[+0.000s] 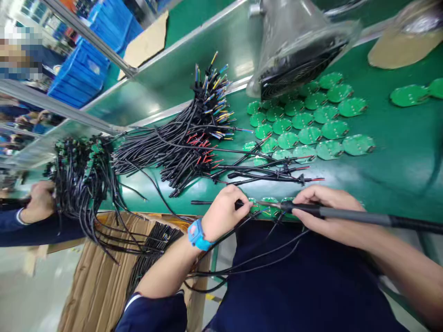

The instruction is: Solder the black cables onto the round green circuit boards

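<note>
My right hand (321,207) is closed round a soldering iron (346,214), its tip lying over small round green circuit boards (270,206) at the table's near edge. My left hand (226,207) is pinched on a thin black wire (207,202) right beside those boards. A blue wrist strap (198,235) sits on my left wrist. More black wires trail down from the boards over my dark lap.
A pile of black cables with coloured ends (194,138) lies left of centre. Rows of round green boards (304,124) lie beyond, under a bagged fan (297,46). At far left another person's hand (38,200) holds a wire bundle (79,180) over a cardboard box (100,272).
</note>
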